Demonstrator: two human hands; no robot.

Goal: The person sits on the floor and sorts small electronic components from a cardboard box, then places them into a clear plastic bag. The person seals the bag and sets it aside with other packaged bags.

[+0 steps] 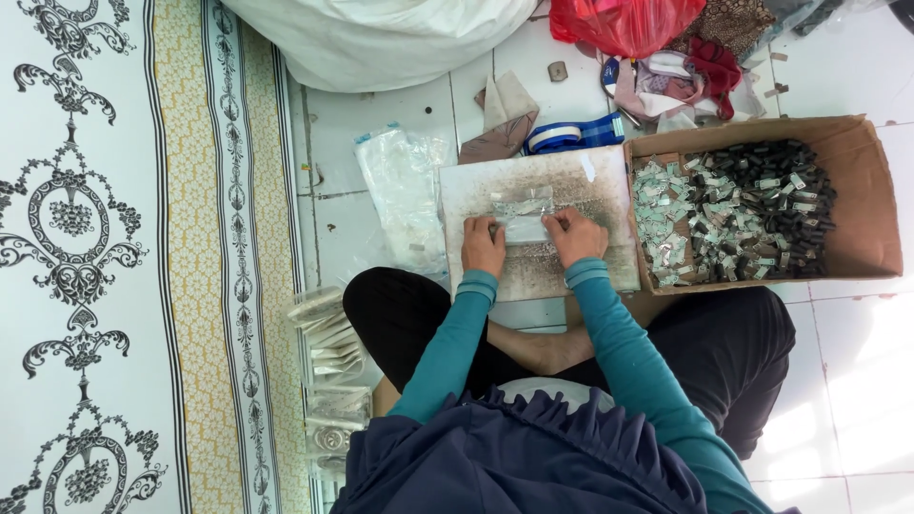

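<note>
A small clear plastic bag point(525, 227) lies flat on a worn white board point(590, 190) in front of my crossed legs. My left hand point(483, 245) pinches the bag's left edge. My right hand point(574, 234) pinches its right edge. A second clear packet point(521, 202) lies on the board just beyond the first. What is inside the bags is too small to tell.
An open cardboard box point(862, 181) to the right holds several small dark and silvery pieces point(733, 209). Clear plastic bags point(400, 181) lie left of the board. Filled packets point(328, 333) are stacked by my left knee. A white sack point(381, 38), red bag point(624, 21) and cloth scraps point(685, 76) sit beyond.
</note>
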